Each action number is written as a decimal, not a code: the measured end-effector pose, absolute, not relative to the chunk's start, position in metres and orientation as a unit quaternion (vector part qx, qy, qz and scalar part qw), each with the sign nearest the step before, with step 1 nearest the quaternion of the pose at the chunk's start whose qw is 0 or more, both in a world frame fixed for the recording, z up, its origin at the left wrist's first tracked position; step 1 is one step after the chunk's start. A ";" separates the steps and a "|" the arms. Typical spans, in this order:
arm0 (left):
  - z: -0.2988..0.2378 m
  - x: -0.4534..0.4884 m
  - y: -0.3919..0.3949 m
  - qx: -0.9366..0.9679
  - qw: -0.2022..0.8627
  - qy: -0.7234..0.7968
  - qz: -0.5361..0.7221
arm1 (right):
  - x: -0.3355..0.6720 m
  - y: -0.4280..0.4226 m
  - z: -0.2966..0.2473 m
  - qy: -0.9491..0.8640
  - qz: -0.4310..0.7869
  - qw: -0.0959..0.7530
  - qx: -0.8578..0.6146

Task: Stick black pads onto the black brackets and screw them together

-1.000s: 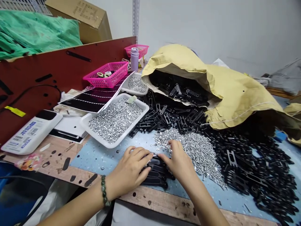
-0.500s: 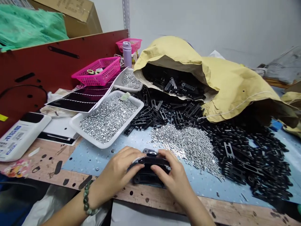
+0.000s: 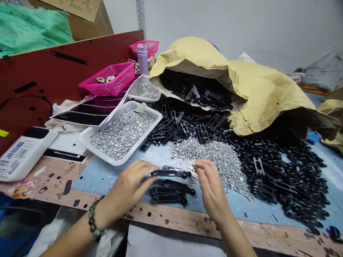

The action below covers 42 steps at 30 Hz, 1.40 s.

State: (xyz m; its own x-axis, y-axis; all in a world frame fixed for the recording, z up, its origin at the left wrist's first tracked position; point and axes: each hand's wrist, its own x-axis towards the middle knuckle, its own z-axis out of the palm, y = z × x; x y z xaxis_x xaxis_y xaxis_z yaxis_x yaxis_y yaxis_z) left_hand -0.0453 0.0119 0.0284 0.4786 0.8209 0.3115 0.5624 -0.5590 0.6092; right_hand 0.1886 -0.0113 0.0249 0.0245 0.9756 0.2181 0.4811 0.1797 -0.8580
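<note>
My left hand [image 3: 138, 182] pinches the left end of a slim black plastic bar [image 3: 171, 173] with round ends, held level above the blue mat. Just below it lie several similar black bars [image 3: 168, 198] near the table's front edge. To the right of the held bar, my right hand [image 3: 210, 185] is apart from it, its thumb and fingertips drawn together beside the heap of small silver nuts [image 3: 187, 148]. Anything between those fingertips is too small to make out. Silver screws [image 3: 227, 162] are heaped just beyond the right hand.
A white tray of nuts [image 3: 88, 138] stands at left, with a smaller screw tray [image 3: 131, 95] behind. Black parts [image 3: 289, 178] cover the right side; yellow sacks [image 3: 268, 89] lie behind. A pink basket [image 3: 120, 80], purple bottle [image 3: 143, 60] and white scale [image 3: 26, 153] stand left.
My right hand has let go of the black bar and moved right towards the nuts. My left hand still holds the bar's left end; the bars below are now uncovered.
</note>
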 end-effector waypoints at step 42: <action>0.037 -0.038 -0.013 0.167 0.902 0.355 0.178 | 0.137 -0.003 0.009 -0.700 0.297 0.448 -0.470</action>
State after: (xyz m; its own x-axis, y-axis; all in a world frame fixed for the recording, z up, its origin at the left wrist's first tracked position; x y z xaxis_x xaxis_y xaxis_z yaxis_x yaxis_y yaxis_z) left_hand -0.0379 -0.0132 0.0371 0.6842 0.4398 -0.5818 -0.2026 0.8809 0.4277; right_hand 0.1370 -0.0028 0.0088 -0.1568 0.9242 0.3482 0.3919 0.3818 -0.8370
